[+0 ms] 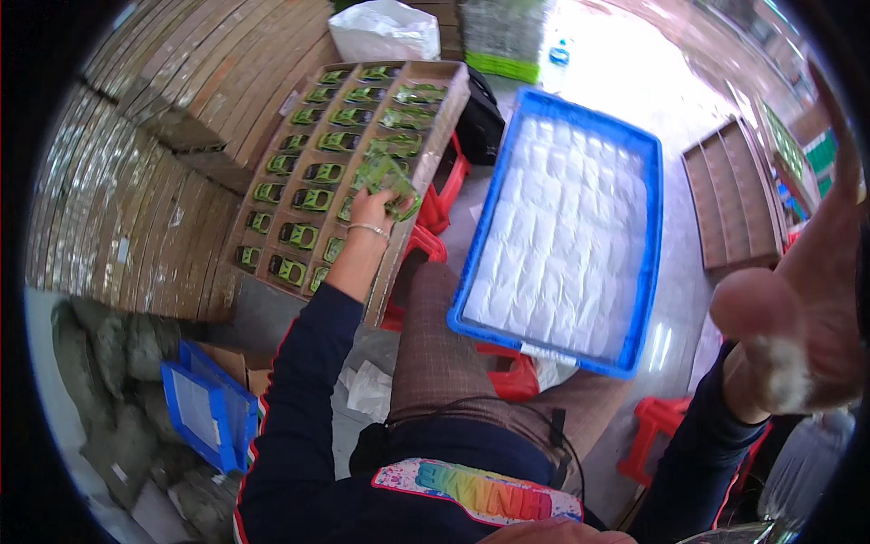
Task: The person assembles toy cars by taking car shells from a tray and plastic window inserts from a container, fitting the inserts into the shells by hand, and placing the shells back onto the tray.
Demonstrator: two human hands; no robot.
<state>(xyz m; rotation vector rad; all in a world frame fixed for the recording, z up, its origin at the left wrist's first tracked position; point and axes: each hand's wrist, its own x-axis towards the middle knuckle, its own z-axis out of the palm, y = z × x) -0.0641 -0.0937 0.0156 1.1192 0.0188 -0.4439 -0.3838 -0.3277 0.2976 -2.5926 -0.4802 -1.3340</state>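
Observation:
My left hand (370,210) is closed around a green plastic toy car piece (397,181), which looks glossy or wrapped in clear film. It is over the right-hand column of a brown partitioned tray (433,163). Rows of green toy cars (313,198) with dark windows fill the left and middle columns. Shiny green pieces, too small to make out well, lie in the right column. Close to the camera at the right, my right hand (797,308) is raised with thumb and fingers apart, and I see nothing in it. Part of that hand is blurred.
A blue crate (654,245) with rows of white wrapped packets stands right of the brown tray. Red stools (657,426) are around my legs. Stacked brown trays (136,218) rise at the left, above blue bins (195,408). Another partitioned tray (729,195) lies right.

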